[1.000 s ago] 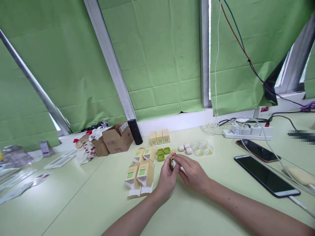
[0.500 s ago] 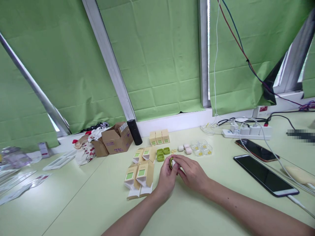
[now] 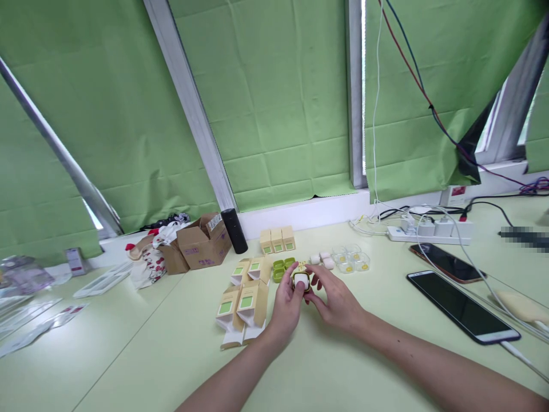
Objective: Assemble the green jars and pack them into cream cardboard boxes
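A small square green case (image 3: 295,282) with a rounded white piece (image 3: 301,278) inside it is between my two hands above the table. My left hand (image 3: 286,303) is closed around its left side, the thumb pressed on the white piece. From the right, my right hand (image 3: 338,300) has its thumb and forefinger at the case's edge, the other fingers curled loosely beside it. Just beyond lie several green square cases (image 3: 279,264), small yellow pieces (image 3: 301,265), rounded white-pink pieces (image 3: 328,263) and clear cups (image 3: 351,258) with yellow spots in them.
To the left of my hands stand opened beige cartons (image 3: 253,300), with more beige cartons (image 3: 277,239) behind. Farther back are a brown cardboard box (image 3: 205,246) and a black cylinder (image 3: 234,230). Phones (image 3: 463,306), cables and a power strip (image 3: 429,232) occupy the right.
The green case has turned so that its white face shows toward me. My left thumb has moved onto that face, and my right fingers have spread from their tighter grip.
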A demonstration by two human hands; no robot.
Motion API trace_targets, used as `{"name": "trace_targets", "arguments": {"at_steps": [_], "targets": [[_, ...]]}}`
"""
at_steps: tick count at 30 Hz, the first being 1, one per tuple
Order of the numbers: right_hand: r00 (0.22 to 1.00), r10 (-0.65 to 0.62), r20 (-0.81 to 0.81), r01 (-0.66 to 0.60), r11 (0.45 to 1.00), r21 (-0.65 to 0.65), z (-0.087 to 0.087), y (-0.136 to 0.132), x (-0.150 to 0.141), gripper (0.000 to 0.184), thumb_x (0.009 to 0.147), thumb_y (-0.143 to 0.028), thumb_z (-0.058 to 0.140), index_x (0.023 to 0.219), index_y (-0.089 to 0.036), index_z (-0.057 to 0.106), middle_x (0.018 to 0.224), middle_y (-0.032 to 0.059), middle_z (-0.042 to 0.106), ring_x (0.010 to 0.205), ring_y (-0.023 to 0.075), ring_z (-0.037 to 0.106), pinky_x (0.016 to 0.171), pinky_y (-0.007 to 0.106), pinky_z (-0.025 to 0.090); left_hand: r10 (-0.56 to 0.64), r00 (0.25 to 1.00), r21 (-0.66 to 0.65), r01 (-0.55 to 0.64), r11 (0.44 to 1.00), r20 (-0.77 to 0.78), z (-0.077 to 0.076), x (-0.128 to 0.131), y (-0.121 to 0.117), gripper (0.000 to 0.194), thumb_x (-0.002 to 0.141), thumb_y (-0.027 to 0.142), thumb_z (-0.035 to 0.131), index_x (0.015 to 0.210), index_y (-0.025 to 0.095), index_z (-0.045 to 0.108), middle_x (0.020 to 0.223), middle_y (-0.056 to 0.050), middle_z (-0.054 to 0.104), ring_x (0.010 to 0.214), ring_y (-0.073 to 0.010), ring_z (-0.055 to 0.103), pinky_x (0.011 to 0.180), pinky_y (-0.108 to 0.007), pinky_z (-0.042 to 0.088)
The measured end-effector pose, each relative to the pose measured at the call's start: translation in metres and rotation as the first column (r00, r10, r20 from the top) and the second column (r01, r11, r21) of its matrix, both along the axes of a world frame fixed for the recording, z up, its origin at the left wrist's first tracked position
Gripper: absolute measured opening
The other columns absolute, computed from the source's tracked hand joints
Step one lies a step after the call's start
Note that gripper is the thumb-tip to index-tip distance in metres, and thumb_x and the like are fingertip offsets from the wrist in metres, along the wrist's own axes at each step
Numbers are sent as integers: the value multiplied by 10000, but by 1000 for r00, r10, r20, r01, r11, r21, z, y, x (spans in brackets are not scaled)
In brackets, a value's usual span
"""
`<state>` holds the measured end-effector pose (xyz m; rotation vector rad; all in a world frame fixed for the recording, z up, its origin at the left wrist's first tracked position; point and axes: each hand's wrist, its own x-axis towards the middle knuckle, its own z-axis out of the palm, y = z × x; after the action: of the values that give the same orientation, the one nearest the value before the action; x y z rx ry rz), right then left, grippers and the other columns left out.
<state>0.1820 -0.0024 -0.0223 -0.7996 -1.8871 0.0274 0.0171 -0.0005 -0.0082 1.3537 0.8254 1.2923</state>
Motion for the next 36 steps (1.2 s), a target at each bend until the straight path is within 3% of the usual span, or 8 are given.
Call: {"name": "trace_targets", "arguments": {"at_steps": [6, 11, 20, 23, 25, 29, 33, 36], "targets": [[999, -39, -29, 38, 998, -43, -2, 2, 0, 494, 973, -199, 581, 1452, -246, 470, 1224, 133, 713, 852, 239, 717, 712, 414, 659, -25, 999, -23, 26, 999, 21, -2, -1, 2, 815, 870, 577, 770, 1537, 218, 469, 989, -60, 669, 842, -186, 654, 804, -333, 573], [997, -60, -43, 57, 995, -78, 0, 1, 1, 458, 961, -199, 575, 1412, -238, 502, 1217, 129, 722, 877, 239, 710, 702, 400, 642, -36, 999, -16, 36, 999, 37, -2, 0, 3, 765, 858, 547, 794, 1492, 215, 523, 1078, -78, 679, 900, -190, 671, 865, -353, 580], [980, -15, -197, -25, 979, -201, 5, 1, 1, 380, 938, -211, 582, 1317, -239, 578, 1171, 103, 729, 931, 222, 697, 685, 337, 611, -111, 993, 32, 112, 993, -46, 9, -4, -1, 830, 870, 596, 762, 1517, 186, 444, 1177, -146, 709, 695, -148, 673, 660, -311, 552], [944, 31, -330, -127, 953, -274, 10, 3, 2, 336, 954, -279, 599, 1286, -234, 602, 1090, 89, 746, 883, 208, 698, 674, 319, 602, -13, 990, 68, 22, 997, -141, 10, -9, -3, 680, 948, 596, 659, 1467, 201, 465, 1307, -186, 680, 659, -129, 670, 634, -299, 520], [910, 48, -412, -202, 919, -340, 12, 5, 4, 330, 955, -346, 624, 1265, -237, 624, 1044, 79, 750, 866, 204, 693, 665, 306, 588, 104, 972, 122, -79, 989, -211, 9, -12, -3, 556, 1000, 555, 594, 1434, 224, 487, 1354, -180, 669, 718, -140, 680, 717, -327, 545], [824, 25, -566, -342, 819, -461, 12, 11, 5, 433, 897, -507, 703, 1229, -230, 671, 963, 74, 739, 875, 223, 677, 588, 272, 537, 328, 867, 403, -166, 900, -375, 8, -18, -1, 410, 1049, 382, 545, 1446, 284, 509, 1353, -130, 681, 1127, -244, 653, 935, -405, 534], [731, -12, -682, -470, 716, -517, 12, 13, 3, 579, 787, -627, 777, 1164, -195, 703, 802, 56, 712, 764, 222, 653, 509, 269, 506, 525, 712, 712, -51, 701, -466, 8, -22, -1, 426, 1022, 176, 542, 1413, 336, 594, 1453, -87, 619, 1298, -284, 501, 1100, -515, 453], [690, -67, -721, -506, 668, -546, 15, 12, 2, 615, 727, -678, 808, 1087, -186, 725, 738, 41, 688, 711, 208, 640, 487, 264, 496, 606, 626, 789, 26, 614, -492, 7, -22, -1, 502, 993, 87, 532, 1407, 355, 626, 1541, -72, 551, 1340, -309, 432, 1109, -556, 443]]}}
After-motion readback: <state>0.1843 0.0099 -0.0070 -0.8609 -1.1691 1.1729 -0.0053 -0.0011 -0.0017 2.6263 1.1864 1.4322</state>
